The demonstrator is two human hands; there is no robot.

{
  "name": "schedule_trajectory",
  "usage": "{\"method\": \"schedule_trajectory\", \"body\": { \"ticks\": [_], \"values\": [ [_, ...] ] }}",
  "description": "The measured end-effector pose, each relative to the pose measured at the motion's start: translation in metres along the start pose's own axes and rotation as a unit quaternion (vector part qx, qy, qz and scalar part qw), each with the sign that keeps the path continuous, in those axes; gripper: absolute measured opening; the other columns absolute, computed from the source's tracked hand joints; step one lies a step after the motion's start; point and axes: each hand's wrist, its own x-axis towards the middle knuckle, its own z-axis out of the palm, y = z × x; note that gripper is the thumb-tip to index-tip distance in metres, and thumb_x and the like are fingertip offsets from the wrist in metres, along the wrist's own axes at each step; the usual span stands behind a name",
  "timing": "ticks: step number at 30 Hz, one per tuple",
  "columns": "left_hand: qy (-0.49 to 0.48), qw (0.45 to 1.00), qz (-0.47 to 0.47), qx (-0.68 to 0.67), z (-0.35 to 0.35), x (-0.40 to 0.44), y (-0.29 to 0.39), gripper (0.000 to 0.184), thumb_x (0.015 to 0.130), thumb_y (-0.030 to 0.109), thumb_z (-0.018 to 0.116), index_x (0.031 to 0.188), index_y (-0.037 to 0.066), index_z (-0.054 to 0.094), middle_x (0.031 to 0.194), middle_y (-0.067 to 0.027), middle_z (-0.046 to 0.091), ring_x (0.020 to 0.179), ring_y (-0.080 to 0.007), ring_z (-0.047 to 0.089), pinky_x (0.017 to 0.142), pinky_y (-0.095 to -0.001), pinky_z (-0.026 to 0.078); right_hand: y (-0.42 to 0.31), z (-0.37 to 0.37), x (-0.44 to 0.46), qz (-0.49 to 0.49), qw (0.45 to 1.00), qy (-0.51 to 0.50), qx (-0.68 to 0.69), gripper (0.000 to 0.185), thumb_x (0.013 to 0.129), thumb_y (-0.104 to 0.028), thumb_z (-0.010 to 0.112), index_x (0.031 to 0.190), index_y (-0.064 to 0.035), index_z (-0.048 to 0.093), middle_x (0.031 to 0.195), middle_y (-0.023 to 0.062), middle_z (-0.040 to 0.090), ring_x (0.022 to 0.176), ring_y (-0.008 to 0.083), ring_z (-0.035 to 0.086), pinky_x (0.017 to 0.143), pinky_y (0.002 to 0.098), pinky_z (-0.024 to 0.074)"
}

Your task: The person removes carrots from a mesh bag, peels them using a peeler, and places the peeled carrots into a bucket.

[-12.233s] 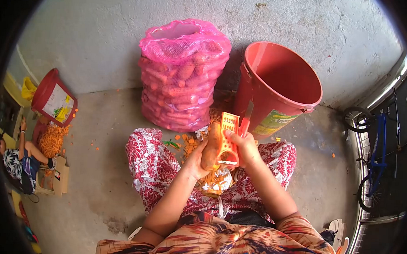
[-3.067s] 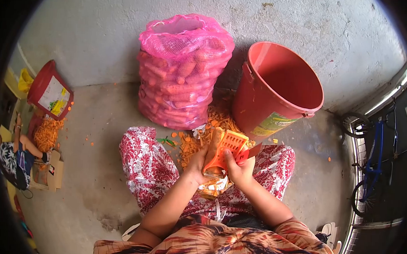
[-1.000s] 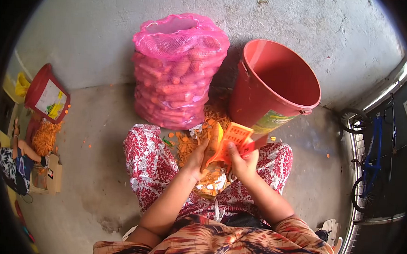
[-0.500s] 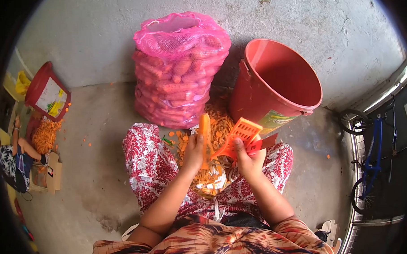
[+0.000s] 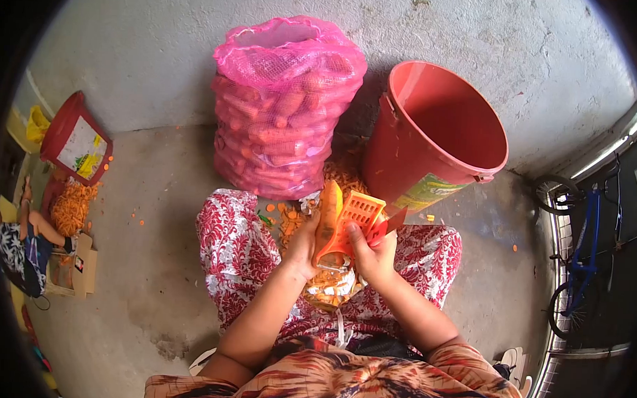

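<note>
My left hand (image 5: 304, 249) is wrapped round a carrot (image 5: 330, 203) that points away from me, its surface partly pale yellow. My right hand (image 5: 374, 258) grips an orange plastic peeler (image 5: 362, 212) with a slotted, perforated body; its lower end lies against the carrot's side. A red, blade-shaped piece (image 5: 397, 221) also sticks out of the right hand, possibly a knife; its handle is mostly covered by the fingers. Below both hands, between my legs, peelings (image 5: 324, 297) lie heaped on something whitish. More orange scraps (image 5: 344, 175) reach back to the bucket.
A pink mesh sack (image 5: 275, 127) full of carrots stands against the wall, with a big red bucket (image 5: 444, 119) to its right. Far left, another person (image 5: 33, 242) sits by a carrot pile (image 5: 72, 208) and a tipped red bucket (image 5: 72, 134). A blue bicycle (image 5: 585, 243) stands right.
The peeler has swung in against the carrot and tilted more upright. The carrot has been turned, now showing a paler side. Both hands have come closer together.
</note>
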Motion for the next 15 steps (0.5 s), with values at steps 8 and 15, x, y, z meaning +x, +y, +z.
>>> {"method": "schedule_trajectory", "body": {
  "ticks": [8,15],
  "values": [
    [-0.058,0.974,0.074,0.206,0.02,-0.008,0.006,0.036,0.091,0.029,0.03,0.112,0.004,0.044,0.102,-0.0075,0.053,0.09,-0.0147,0.053,0.078,-0.0282,0.043,0.006,0.002,0.004,0.047,0.999,0.009,-0.001,0.014,0.08,-0.011,0.057,0.087,0.001,0.056,0.072,0.0036,0.06,0.064,0.0073,0.053,0.059,0.0231,0.0441],
    [-0.007,0.952,0.063,0.3,0.011,-0.014,0.006,0.038,0.092,0.031,0.028,0.109,0.003,0.045,0.094,-0.0064,0.053,0.08,-0.0106,0.052,0.07,-0.0245,0.043,0.027,-0.023,0.055,0.076,0.983,0.157,0.056,0.015,0.079,-0.013,0.057,0.09,-0.0038,0.052,0.07,0.0001,0.054,0.057,0.0078,0.048,0.052,0.0204,0.0407]
  ]
}}
